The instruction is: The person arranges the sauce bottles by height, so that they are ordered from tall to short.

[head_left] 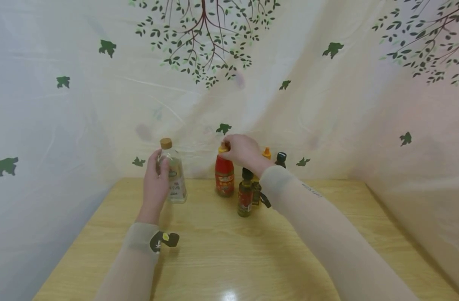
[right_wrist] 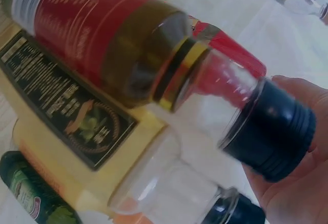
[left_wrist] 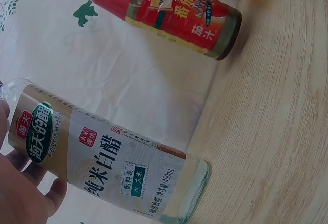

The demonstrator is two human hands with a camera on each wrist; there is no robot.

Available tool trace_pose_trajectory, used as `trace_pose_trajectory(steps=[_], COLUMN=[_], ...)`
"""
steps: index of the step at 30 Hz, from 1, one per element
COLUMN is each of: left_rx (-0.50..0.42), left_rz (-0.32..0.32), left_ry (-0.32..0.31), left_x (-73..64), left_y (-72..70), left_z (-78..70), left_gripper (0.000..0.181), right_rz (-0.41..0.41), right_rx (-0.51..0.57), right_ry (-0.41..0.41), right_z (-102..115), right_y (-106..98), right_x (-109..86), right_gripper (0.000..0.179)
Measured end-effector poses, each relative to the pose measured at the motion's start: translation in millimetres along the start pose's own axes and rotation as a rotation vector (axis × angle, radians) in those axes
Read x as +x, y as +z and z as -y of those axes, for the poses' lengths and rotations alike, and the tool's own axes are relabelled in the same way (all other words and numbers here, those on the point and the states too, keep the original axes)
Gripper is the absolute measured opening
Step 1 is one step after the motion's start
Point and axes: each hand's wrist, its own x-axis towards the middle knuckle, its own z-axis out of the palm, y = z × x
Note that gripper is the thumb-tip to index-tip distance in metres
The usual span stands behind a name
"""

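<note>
In the head view my left hand (head_left: 155, 184) holds a clear white vinegar bottle (head_left: 176, 179) with a tan cap, at the left of the table. The left wrist view shows the fingers (left_wrist: 31, 188) round the upper part of the vinegar bottle (left_wrist: 118, 152). My right hand (head_left: 244, 151) pinches the yellow cap of a red ketchup bottle (head_left: 224, 173), which stands almost upright near the back edge. Whether its base touches the table I cannot tell. In the right wrist view the right hand (right_wrist: 297, 193) is partly hidden behind a black bottle cap (right_wrist: 271, 131).
In front of the right forearm stands a small dark-capped bottle (head_left: 245, 196) with a red label. Behind it are a yellow oil bottle (right_wrist: 154, 167) and a green bottle (right_wrist: 33, 193), partly covered by the arm. A patterned white cloth (head_left: 191, 104) hangs behind the wooden table (head_left: 214, 251).
</note>
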Motion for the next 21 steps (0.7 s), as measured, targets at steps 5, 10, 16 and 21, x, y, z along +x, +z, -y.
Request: trace_pose_trajectory(steps=[5, 10, 16, 21], left_rx=[0.006, 0.023, 0.018, 0.001], left_rz=[-0.001, -0.003, -0.002, -0.004], left_ry=[0.001, 0.005, 0.004, -0.003], left_x=[0.1, 0.3, 0.3, 2.7], left_y=[-0.7, -0.9, -2.0, -0.9], left_z=[0.5, 1.9, 2.1, 2.5], left_gripper=[0.068, 0.068, 0.068, 0.065], right_rz=[-0.016, -0.013, -0.008, -0.014], right_rx=[-0.016, -0.013, -0.022, -0.021], right_ry=[-0.022, -0.036, -0.061, -0.069], right_z=[11, 21, 35, 43], right_y=[2, 10, 18, 25], right_x=[-0.3, 1.0, 3.4, 5.4], right_gripper=[0.026, 0.029, 0.027, 0.026])
